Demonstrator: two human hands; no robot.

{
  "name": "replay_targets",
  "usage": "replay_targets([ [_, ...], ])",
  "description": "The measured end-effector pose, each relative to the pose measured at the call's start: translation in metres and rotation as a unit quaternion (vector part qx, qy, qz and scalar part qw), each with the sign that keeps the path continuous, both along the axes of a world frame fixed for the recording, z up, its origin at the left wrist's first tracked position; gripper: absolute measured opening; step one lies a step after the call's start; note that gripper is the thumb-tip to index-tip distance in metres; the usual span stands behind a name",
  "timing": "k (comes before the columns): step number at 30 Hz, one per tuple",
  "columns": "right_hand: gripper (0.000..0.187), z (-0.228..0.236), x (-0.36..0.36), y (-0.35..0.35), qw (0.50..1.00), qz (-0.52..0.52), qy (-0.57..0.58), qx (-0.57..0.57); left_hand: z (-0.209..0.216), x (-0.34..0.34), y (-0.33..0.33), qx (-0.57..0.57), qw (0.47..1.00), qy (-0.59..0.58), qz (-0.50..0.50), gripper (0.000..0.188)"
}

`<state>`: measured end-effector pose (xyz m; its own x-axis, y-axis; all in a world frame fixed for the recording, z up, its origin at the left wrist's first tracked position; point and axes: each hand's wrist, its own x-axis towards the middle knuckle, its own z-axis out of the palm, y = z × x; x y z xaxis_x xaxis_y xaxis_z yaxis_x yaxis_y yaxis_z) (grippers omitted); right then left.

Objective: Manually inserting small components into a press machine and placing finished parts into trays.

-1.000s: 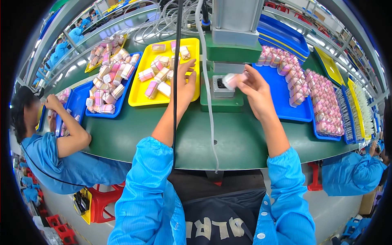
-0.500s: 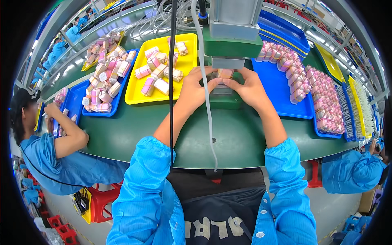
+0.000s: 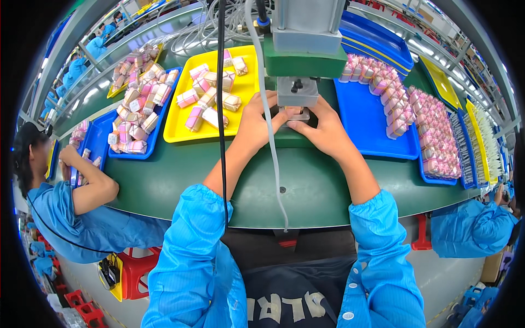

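Note:
My left hand (image 3: pixel 256 119) and my right hand (image 3: pixel 322 129) meet at a bench press with a green plate (image 3: pixel 303 63). Between their thumbs and fingers is a small pink-and-beige wrapped block (image 3: pixel 293 110), mostly hidden by the thumbs and the press. The grey metal press head (image 3: pixel 298 92) is right above the block, at its top; whether it touches cannot be made out. Fingertips of both hands curl behind the head, out of sight. Left of my left hand, a yellow tray (image 3: pixel 174 127) holds several similar wrapped blocks.
Blue trays (image 3: pixel 363 120) with rows of wrapped blocks stand to the right; another heaped blue tray (image 3: pixel 117 155) is at left. A black cable (image 3: pixel 222 120) and a grey hose (image 3: pixel 272 147) hang before my left arm. A co-worker (image 3: pixel 87 208) sits at left.
The press head has come down over the wrapped block, which is now mostly covered. My hands have stayed around it. The whole view has shifted slightly.

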<state>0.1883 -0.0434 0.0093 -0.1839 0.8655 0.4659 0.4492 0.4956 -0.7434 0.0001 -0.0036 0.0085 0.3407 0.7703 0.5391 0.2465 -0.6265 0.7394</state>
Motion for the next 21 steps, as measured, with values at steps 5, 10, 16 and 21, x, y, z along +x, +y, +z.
replay_targets([
  [5, 0.052, -0.0002, 0.0014, 0.0036, 0.999, -0.01, -0.023, 0.033, 0.0017, 0.0008, -0.0007, -0.004, 1.0, 0.008, -0.008, 0.029],
  [10, 0.052, 0.003, -0.0028, 0.0007, 0.998, -0.002, -0.034, 0.061, -0.001, 0.0016, 0.0022, -0.035, 0.999, -0.023, -0.003, 0.03],
  [16, 0.056, -0.0034, 0.001, 0.0025, 0.997, -0.019, -0.055, 0.049, 0.0043, 0.0008, -0.0005, -0.044, 0.999, 0.001, 0.01, 0.035],
  [21, 0.057, -0.0008, -0.0005, -0.0006, 0.996, -0.03, -0.072, 0.04, 0.0009, 0.0021, 0.0009, -0.07, 0.996, -0.045, -0.009, 0.034],
])
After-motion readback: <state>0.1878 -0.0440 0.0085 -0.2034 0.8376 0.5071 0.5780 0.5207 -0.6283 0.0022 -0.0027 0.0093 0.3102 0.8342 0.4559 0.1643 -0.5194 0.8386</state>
